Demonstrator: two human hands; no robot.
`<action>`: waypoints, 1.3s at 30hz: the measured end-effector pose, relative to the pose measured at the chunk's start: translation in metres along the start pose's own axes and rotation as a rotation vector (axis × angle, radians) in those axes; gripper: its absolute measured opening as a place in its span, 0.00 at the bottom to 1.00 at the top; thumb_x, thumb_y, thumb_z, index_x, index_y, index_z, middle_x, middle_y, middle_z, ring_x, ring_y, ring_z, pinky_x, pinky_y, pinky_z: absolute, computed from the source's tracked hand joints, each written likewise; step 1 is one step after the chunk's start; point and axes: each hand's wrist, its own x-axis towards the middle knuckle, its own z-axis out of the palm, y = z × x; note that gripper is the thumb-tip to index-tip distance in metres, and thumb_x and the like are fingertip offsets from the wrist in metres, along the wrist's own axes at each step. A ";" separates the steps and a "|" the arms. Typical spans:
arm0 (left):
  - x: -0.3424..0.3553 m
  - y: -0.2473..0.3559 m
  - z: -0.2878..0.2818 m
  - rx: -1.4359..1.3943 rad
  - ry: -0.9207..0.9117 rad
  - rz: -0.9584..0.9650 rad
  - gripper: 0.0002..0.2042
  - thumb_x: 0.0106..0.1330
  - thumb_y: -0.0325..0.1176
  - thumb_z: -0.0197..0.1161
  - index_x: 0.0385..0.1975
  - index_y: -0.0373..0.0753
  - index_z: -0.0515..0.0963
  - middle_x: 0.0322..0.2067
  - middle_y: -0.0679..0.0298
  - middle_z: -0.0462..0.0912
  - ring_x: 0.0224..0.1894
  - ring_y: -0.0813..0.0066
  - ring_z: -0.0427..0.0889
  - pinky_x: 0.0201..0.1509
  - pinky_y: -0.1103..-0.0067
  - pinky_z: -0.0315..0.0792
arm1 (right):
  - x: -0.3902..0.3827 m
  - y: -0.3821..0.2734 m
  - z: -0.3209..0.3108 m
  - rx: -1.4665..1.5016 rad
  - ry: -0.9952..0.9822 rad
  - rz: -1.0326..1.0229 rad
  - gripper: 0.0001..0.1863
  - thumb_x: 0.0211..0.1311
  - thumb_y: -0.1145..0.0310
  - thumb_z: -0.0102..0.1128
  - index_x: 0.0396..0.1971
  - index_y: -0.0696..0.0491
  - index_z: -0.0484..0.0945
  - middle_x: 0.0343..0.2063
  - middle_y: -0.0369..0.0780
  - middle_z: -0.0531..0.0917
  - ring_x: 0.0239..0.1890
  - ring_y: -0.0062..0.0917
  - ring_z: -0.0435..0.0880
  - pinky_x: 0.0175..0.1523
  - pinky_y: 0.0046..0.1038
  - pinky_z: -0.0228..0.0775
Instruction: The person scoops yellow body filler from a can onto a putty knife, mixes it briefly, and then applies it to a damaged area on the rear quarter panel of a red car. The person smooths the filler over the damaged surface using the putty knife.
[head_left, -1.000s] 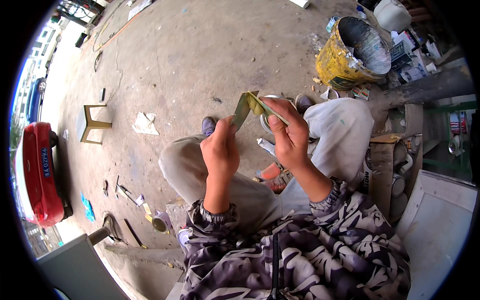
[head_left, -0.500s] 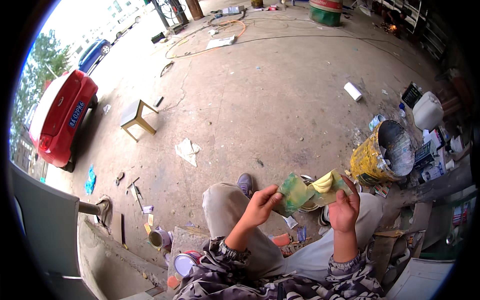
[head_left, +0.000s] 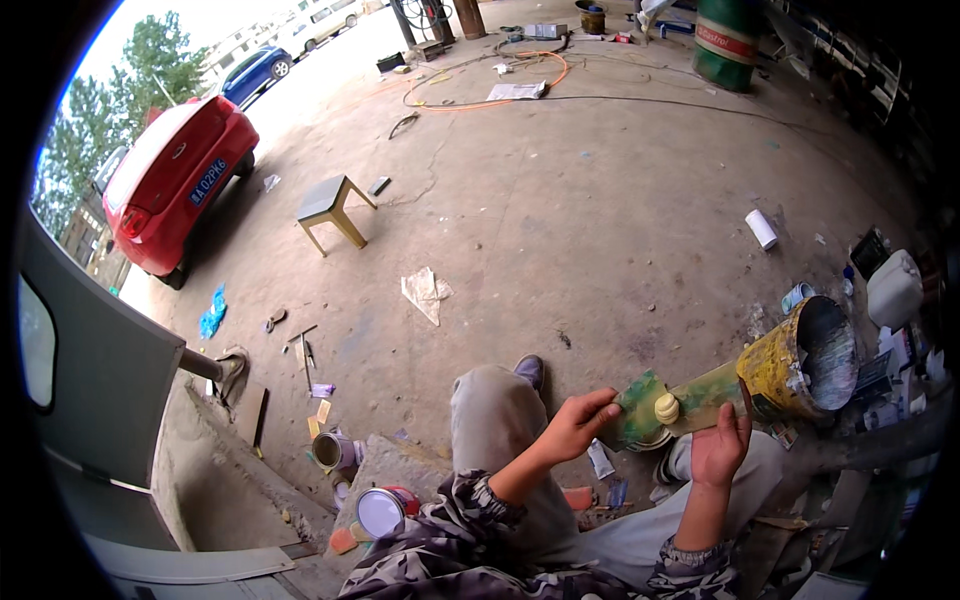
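Observation:
My left hand point(head_left: 582, 428) is closed on the edge of a flat, green-stained putty spreader point(head_left: 636, 400). In my right hand point(head_left: 722, 452) is a second flat spreader point(head_left: 708, 392), yellowish and translucent, gripped near its outer end. The two spreaders meet edge to edge or overlap slightly; I cannot tell which. A rounded lump of pale yellow putty point(head_left: 666, 407) sits where they come together. Below the left spreader, the rim of a round tin point(head_left: 655, 443) shows in part, mostly hidden. Both hands are above my legs.
A paint-crusted yellow bucket point(head_left: 775, 365) leans to the right of my right hand. Open tins point(head_left: 380, 512) stand at my left. A small stool point(head_left: 336, 212), a crumpled cloth point(head_left: 426, 293) and a white roll point(head_left: 761, 229) are on the floor ahead. A red car point(head_left: 180, 190) is far left.
The putty, a broad folded mass on the right spreader before, is now a compact lump between the two spreaders. The spreaders have come together. My view has shifted, moving the surroundings rightward.

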 end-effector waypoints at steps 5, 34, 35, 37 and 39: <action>0.001 0.006 0.000 -0.027 0.019 -0.035 0.12 0.74 0.35 0.52 0.30 0.33 0.65 0.23 0.67 0.59 0.31 0.83 0.59 0.32 0.81 0.61 | -0.021 0.027 -0.013 -0.229 -0.115 0.036 0.19 0.65 0.74 0.54 0.55 0.61 0.72 0.55 0.45 0.75 0.58 0.32 0.72 0.66 0.35 0.58; 0.005 0.013 0.023 0.743 0.347 0.205 0.06 0.62 0.22 0.57 0.38 0.37 0.74 0.19 0.50 0.75 0.22 0.52 0.78 0.23 0.70 0.68 | -0.035 0.067 0.023 -0.955 -0.023 -0.342 0.14 0.63 0.81 0.49 0.47 0.58 0.78 0.42 0.45 0.82 0.43 0.34 0.82 0.47 0.28 0.72; 0.006 0.014 0.021 0.744 0.343 0.202 0.06 0.62 0.22 0.57 0.38 0.37 0.74 0.20 0.50 0.75 0.22 0.52 0.78 0.23 0.71 0.69 | -0.039 0.072 0.020 -0.941 -0.034 -0.281 0.14 0.63 0.81 0.49 0.46 0.58 0.78 0.42 0.45 0.82 0.43 0.34 0.82 0.47 0.28 0.72; 0.005 0.012 0.016 0.662 0.412 0.209 0.06 0.62 0.22 0.57 0.37 0.37 0.74 0.20 0.50 0.74 0.21 0.53 0.77 0.23 0.73 0.68 | -0.042 0.078 0.005 -0.923 -0.072 -0.193 0.13 0.66 0.76 0.51 0.49 0.58 0.77 0.44 0.44 0.81 0.46 0.29 0.81 0.51 0.26 0.70; 0.004 0.007 0.009 0.542 0.428 0.176 0.01 0.66 0.25 0.57 0.35 0.36 0.73 0.17 0.61 0.72 0.18 0.70 0.72 0.25 0.81 0.63 | -0.036 0.070 -0.011 -0.888 -0.050 -0.170 0.15 0.69 0.71 0.52 0.52 0.60 0.76 0.47 0.42 0.81 0.50 0.24 0.78 0.56 0.24 0.67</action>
